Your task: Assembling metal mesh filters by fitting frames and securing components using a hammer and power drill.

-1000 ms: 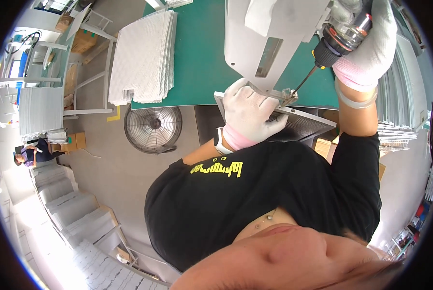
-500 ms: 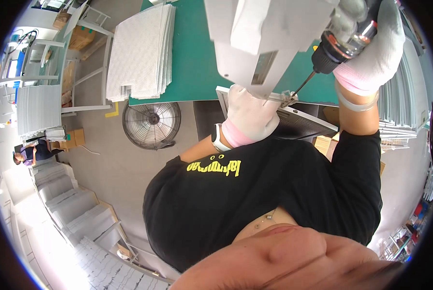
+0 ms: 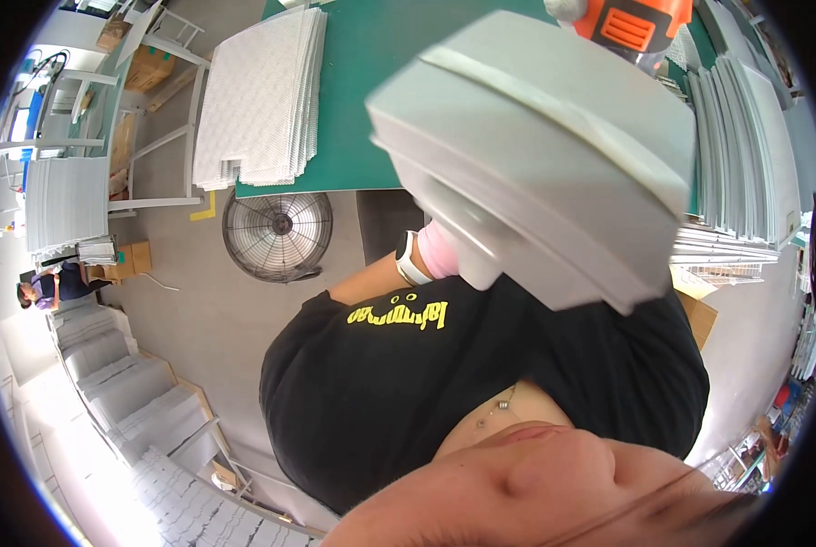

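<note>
housing mostly hides left hand; right hand is beside orange tool; i can't tell either grip.

One round wire-caged floor fan is standing left of the left hand. One stack of white mesh sheets is lying on a green tabletop, forward-left of that hand. Cardboard cartons are sitting far left. Pale panels are forming a close row, well to its right.
</note>
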Demonstrator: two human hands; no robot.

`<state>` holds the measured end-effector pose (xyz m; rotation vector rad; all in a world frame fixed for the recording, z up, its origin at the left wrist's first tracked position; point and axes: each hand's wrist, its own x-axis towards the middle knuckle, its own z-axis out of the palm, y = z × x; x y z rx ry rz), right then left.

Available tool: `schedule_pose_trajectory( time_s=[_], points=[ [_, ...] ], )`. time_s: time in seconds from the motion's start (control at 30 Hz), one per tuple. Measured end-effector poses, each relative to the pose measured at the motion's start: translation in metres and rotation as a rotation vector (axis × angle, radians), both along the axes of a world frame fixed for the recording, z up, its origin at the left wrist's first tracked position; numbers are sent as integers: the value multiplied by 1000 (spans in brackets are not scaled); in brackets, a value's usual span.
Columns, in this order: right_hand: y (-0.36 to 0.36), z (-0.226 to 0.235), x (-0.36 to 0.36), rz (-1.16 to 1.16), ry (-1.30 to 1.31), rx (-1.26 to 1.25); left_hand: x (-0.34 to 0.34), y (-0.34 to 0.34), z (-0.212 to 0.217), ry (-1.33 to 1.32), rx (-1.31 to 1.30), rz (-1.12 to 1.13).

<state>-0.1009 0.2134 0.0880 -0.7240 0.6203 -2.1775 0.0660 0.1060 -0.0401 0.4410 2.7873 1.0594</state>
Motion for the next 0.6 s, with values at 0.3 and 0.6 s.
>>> schedule_pose_trajectory(
  time_s=[0.3, 0.6],
  points=[
    [-29, 94, 141, -237, 18, -102, -24, -8, 64, 457, -38, 93],
    [38, 137, -73, -711, 665, -81, -39, -12, 81, 723, -107, 296]
  ],
)
